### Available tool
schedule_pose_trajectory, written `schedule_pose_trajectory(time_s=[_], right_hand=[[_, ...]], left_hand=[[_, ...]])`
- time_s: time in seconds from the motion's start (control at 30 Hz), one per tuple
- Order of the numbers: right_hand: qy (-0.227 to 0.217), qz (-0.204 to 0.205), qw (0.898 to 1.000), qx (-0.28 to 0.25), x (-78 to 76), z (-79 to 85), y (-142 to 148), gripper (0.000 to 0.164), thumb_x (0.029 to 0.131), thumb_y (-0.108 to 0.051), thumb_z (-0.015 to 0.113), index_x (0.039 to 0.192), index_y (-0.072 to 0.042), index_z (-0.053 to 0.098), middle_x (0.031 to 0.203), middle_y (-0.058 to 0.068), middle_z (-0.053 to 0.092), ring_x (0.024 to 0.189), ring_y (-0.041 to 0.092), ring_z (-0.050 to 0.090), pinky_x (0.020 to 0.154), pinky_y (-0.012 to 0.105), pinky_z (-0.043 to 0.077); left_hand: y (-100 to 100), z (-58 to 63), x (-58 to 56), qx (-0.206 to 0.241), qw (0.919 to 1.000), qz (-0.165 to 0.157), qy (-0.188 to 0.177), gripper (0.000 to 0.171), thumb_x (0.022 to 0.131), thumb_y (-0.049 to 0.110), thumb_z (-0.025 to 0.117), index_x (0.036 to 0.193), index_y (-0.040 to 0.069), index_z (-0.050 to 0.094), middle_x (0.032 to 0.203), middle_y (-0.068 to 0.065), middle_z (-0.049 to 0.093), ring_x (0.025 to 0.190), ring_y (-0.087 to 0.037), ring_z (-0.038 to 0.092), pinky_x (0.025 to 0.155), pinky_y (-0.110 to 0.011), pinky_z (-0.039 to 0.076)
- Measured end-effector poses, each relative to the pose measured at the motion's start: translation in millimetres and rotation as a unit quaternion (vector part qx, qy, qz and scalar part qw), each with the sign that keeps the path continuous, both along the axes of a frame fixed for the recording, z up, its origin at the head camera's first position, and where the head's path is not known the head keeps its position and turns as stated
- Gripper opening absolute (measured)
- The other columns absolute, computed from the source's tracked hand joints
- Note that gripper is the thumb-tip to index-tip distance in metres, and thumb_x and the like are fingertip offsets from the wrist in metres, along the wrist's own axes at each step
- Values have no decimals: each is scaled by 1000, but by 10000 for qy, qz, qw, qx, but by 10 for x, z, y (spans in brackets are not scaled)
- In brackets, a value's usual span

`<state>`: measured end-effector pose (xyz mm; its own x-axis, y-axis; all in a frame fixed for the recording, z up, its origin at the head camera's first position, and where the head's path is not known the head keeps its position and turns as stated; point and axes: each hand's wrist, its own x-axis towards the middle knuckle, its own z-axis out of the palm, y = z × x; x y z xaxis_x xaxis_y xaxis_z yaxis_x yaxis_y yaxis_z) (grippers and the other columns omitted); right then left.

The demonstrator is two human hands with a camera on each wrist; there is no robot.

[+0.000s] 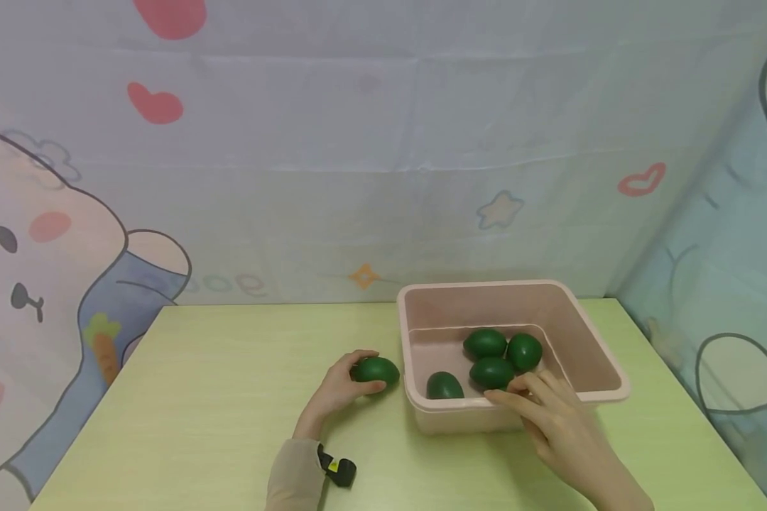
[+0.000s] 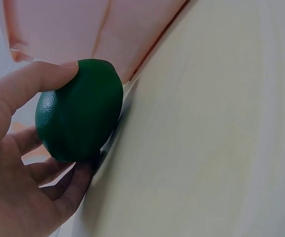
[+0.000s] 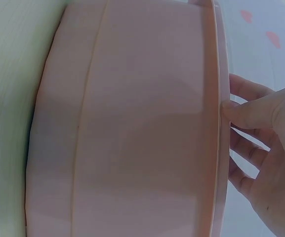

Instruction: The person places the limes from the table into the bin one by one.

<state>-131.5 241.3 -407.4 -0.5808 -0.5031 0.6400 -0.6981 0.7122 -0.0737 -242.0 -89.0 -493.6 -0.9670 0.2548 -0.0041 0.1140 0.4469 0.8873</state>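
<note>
My left hand [image 1: 345, 387] grips a glossy dark green lemon-shaped fruit [image 1: 378, 372] just left of the pink plastic bin [image 1: 482, 420]. In the left wrist view, the thumb lies on one side of that fruit [image 2: 80, 111] and the fingers curl round the other, low over the table. My right hand [image 1: 552, 415] is at the bin's near rim. The right wrist view has its thumb on the rim [image 3: 223, 148] and its fingers behind it. Inside the bin are several similar fruits: three grouped together, including the middle one [image 1: 491, 373], and one apart [image 1: 444, 385] by the near left corner.
The light yellow-green table [image 1: 217, 397] reaches back to a printed cloth backdrop [image 1: 307, 142] with hearts and a cartoon animal. Another cloth side [image 1: 729, 234] rises along the right. A black strap device [image 1: 339, 470] sits on the left wrist.
</note>
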Motion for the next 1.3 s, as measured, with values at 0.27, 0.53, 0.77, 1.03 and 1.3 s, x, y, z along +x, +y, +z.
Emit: schedule_pose_trajectory(time_s=[0.27,0.53,0.77,1.03,1.3], right_hand=[[4,48,10000,-34,-9,6,-2,41,93,-11,36,111,-21,71,95,-4,57,94,16,48,85,26,34],[54,92,9999,-45,-11,14,-17,42,89,-8,38,111,-22,71,95,-4,56,94,15,48,83,25,34],[67,99,9999,-43,-12,14,-21,43,95,-14,31,110,-21,71,94,-5,56,92,14,47,82,24,34],[90,138,9998,-61,-17,13,-6,42,90,-8,37,111,-21,71,94,-4,56,93,15,48,83,25,34],[34,129,9999,-52,-8,9,-7,42,87,-3,42,111,-21,71,94,-4,56,93,15,48,83,25,34]], left_hand=[[-8,35,-2,-151,9996,206,133,54,78,25,78,128,14,59,130,-16,57,112,-32,55,92,-49,48],[-53,82,20,16,9988,495,49,55,78,24,78,128,13,58,124,-17,57,109,-31,54,88,-46,49],[-107,103,25,109,9968,789,-6,55,78,25,78,129,13,58,127,-17,56,112,-32,54,88,-45,48],[-128,182,37,159,9953,956,-7,56,79,27,77,130,15,57,130,-15,54,112,-31,50,82,-39,46],[-124,258,42,211,9945,1021,134,57,79,25,77,131,15,56,129,-15,55,110,-31,53,81,-38,48]])
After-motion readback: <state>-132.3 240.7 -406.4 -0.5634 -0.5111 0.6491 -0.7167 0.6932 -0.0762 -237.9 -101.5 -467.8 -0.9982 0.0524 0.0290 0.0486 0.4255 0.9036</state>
